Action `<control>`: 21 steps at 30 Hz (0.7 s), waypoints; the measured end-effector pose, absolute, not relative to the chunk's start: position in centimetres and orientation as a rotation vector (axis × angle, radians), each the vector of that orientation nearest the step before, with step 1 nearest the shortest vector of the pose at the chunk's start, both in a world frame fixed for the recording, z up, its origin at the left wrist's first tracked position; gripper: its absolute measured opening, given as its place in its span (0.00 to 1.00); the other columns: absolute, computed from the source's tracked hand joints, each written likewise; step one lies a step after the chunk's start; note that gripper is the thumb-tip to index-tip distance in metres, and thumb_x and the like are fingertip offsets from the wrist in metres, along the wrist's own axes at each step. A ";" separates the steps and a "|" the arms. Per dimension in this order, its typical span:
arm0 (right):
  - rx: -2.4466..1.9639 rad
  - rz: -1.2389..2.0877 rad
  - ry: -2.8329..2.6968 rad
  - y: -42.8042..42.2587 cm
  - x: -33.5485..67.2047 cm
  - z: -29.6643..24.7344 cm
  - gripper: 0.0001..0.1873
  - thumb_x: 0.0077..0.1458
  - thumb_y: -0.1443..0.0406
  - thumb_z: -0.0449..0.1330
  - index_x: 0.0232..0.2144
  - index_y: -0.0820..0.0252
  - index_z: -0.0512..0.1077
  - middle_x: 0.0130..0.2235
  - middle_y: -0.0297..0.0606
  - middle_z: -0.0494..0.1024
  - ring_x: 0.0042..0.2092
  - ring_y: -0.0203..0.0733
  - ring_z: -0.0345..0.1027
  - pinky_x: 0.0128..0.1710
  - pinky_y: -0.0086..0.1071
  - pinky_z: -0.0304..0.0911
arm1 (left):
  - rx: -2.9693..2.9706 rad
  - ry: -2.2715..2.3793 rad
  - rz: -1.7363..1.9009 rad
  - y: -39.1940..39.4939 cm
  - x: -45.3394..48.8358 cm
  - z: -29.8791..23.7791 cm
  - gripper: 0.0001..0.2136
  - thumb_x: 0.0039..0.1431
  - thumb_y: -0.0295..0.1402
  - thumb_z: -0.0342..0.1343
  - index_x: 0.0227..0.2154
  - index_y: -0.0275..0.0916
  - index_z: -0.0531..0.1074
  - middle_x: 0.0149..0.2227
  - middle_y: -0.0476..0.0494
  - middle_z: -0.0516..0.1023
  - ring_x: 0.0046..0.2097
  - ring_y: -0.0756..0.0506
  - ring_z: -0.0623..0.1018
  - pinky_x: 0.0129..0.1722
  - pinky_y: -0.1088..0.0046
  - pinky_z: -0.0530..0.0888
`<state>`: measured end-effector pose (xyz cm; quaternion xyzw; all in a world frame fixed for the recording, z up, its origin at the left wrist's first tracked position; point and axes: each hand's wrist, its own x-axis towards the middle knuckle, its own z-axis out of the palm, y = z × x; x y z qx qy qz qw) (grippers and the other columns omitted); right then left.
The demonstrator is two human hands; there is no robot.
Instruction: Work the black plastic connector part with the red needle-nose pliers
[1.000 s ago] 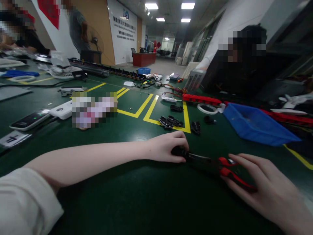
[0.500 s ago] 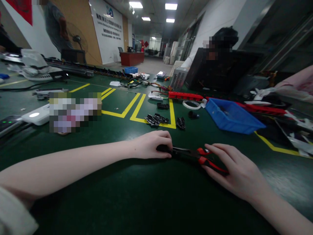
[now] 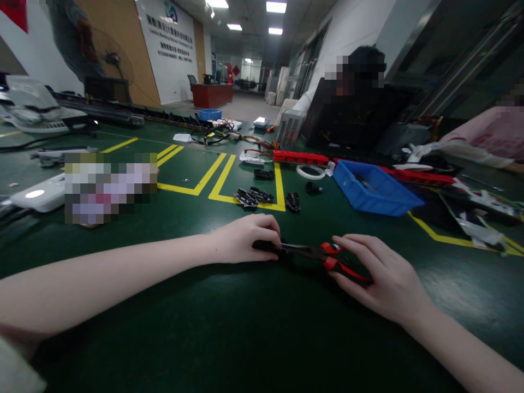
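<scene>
Pinched a black part point(image 3: 264, 245) in the left hand point(image 3: 239, 238), with fingers curled narrow around it, on the near side of the blue bin point(image 3: 379, 205) and well to its left. Held red-handled pliers point(image 3: 323, 254) in the right hand point(image 3: 380, 278), nearer than the bin and slightly left of it, with handles partly spread between thumb and fingers. Pointed the nose leftward, away from the bin, up to the black part; could not tell a closed bite from an open one there. Seemed to call for bracing the part low over the green table point(image 3: 229, 327), lining the nose up straight, squeezing evenly, and tucking the left fingertips clear. Saw loose black pieces point(image 3: 262, 195) left of the bin, beyond both hands.
</scene>
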<state>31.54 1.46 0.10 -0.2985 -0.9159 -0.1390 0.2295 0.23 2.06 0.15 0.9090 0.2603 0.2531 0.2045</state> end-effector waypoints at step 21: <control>-0.775 -0.426 -2.571 1.3 31.3 0.3 0.21 0.57 0.59 0.59 0.51 0.62 0.66 0.44 0.48 0.74 0.41 0.49 0.72 0.37 0.39 0.70 | 2.406 0.717 0.755 1.5 0.3 0.4 0.16 0.60 0.26 0.59 0.51 0.38 0.70 0.50 0.38 0.71 0.52 0.43 0.73 0.51 0.63 0.72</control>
